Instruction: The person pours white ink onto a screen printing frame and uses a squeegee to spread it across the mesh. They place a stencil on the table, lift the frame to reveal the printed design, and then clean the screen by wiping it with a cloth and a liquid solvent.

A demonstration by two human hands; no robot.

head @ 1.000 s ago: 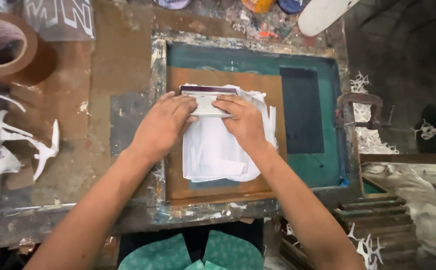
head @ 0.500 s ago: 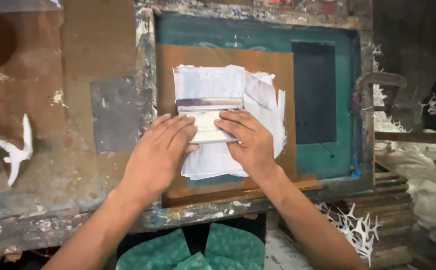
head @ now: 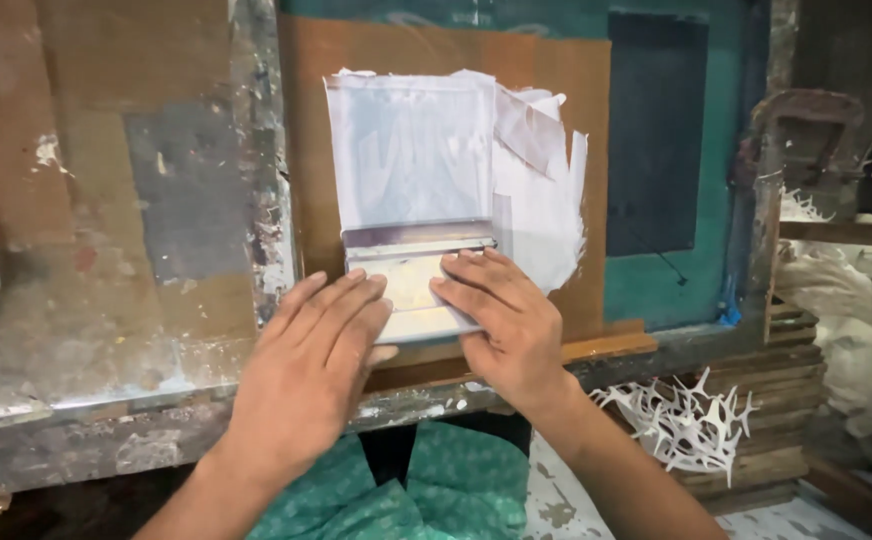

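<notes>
Both hands press on a small squeegee (head: 418, 262) at the near end of a printing screen. My left hand (head: 308, 372) covers its left part, fingers flat and together. My right hand (head: 506, 320) grips its right part. The squeegee blade rests on the screen mesh, at the lower edge of a smear of white ink (head: 436, 160). The screen frame (head: 256, 150) is worn wood, with brown tape (head: 306, 200) around the inked area and teal mesh (head: 726, 200) to the right.
A stained, paint-flecked table (head: 106, 250) lies to the left of the screen. A dark rectangle (head: 656, 130) sits on the teal mesh. White branching cut-outs (head: 686, 420) and stacked boards (head: 776, 400) are at lower right. A rusty clamp (head: 806, 130) is at the right.
Both hands have pulled the squeegee toward me down the screen, leaving a wider white ink area behind it. The view has moved closer.
</notes>
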